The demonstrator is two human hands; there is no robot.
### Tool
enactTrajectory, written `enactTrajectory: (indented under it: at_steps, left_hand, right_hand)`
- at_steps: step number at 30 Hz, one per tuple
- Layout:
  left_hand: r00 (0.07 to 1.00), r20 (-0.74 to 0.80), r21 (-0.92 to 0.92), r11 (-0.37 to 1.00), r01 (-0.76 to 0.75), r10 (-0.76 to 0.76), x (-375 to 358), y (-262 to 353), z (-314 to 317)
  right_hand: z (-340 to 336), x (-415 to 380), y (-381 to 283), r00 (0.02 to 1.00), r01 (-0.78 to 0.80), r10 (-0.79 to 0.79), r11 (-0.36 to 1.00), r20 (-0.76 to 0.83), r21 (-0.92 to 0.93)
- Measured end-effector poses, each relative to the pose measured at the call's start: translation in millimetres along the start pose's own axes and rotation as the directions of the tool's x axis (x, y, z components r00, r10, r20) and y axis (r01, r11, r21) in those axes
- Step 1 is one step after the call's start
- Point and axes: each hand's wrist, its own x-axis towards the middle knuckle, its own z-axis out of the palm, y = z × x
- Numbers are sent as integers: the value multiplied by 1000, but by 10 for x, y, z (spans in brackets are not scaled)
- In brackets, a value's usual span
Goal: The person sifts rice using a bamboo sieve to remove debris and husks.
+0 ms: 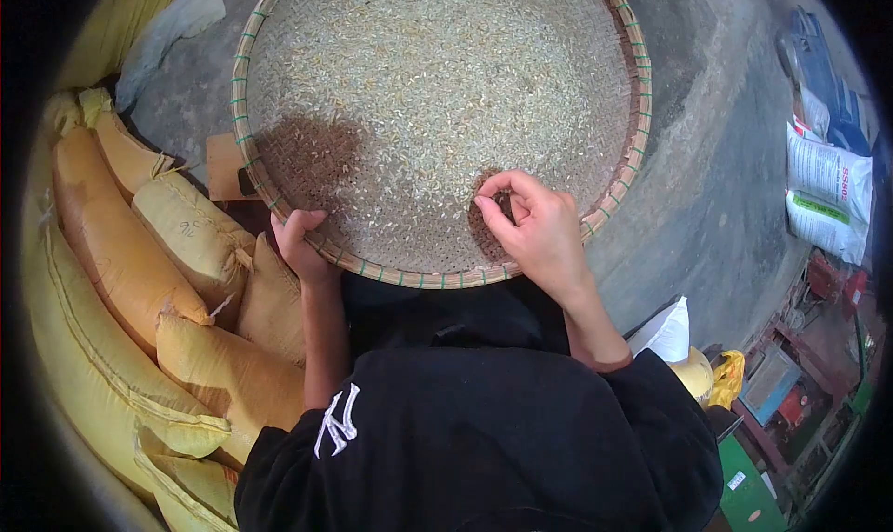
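Note:
A wide, round winnowing basket point(642, 95) of woven bamboo, its rim bound with green stitches, takes up the top middle of the head view. Pale rice grains point(437, 86) lie spread over its weave, more thinly toward the near edge. At the near left rim my left hand point(302, 244) grips the basket, thumb over the edge and the other fingers hidden underneath. Above the near right part of the basket, my right hand point(535, 220) has thumb and forefinger brought together in a pinch. Whatever is between those fingertips is too small to make out.
Full yellow and orange sacks point(121, 244) are piled along the left. A cardboard piece point(226, 166) is beside the basket's left rim. On the concrete floor point(707, 160) at right lies a white printed bag point(828, 192). Red machinery point(791, 406) and a green box point(749, 485) occupy the lower right.

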Motion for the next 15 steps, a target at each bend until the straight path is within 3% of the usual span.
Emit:
enactTrajectory:
  at_steps: [2, 3, 4, 5, 6, 7, 8, 10, 12, 13, 14, 15]
  left_hand:
    - [999, 5, 44, 998, -35, 35, 9, -41, -43]
    - [1000, -7, -17, 1000, -5, 5, 14, -58, -62]
    - [1000, -17, -78, 997, 24, -26, 17, -65, -72]
    - [1000, -18, -77, 997, 24, -26, 16, -51, -62]
    - [1000, -4, -70, 997, 24, -24, 11, -25, -39]
    - [1000, 10, -62, 998, 24, -24, 7, -8, -21]
    - [1000, 11, -62, 998, 27, -26, 7, -4, -10]
    - [999, 55, -132, 991, 9, -2, 24, 1, 22]
    - [1000, 29, -147, 989, 11, -7, 2, 18, 66]
    - [1000, 5, -161, 987, 16, -15, -9, 29, 75]
    - [1000, 4, -160, 987, 15, -15, -5, 37, 72]
    - [999, 33, -161, 987, 15, -10, 3, 44, 73]
  right_hand:
    - [-36, -1, 23, 998, -23, 24, 1000, 52, -15]
    - [-31, -6, 55, 992, -101, 66, 920, 106, 378]
    - [-45, -11, 83, 982, -181, 82, 686, 172, 704]
    - [-199, -19, 107, 913, -398, 76, 367, 400, 841]
    - [-222, -2, 139, 913, -399, 76, 366, 401, 841]
    - [-231, 26, 176, 892, -446, -56, 42, 448, 894]
    - [-234, 33, 195, 875, -483, -195, -282, 444, 829]
    - [-213, 22, 162, 916, -402, -107, -247, 387, 882]
    - [-188, 21, 178, 937, -349, 34, 123, 348, 929]
    - [-161, 9, 138, 936, -352, 33, 121, 350, 928]
    - [-118, -1, 40, 964, -261, 90, 509, 250, 820]
    - [-88, -5, -19, 986, -157, 100, 814, 133, 560]
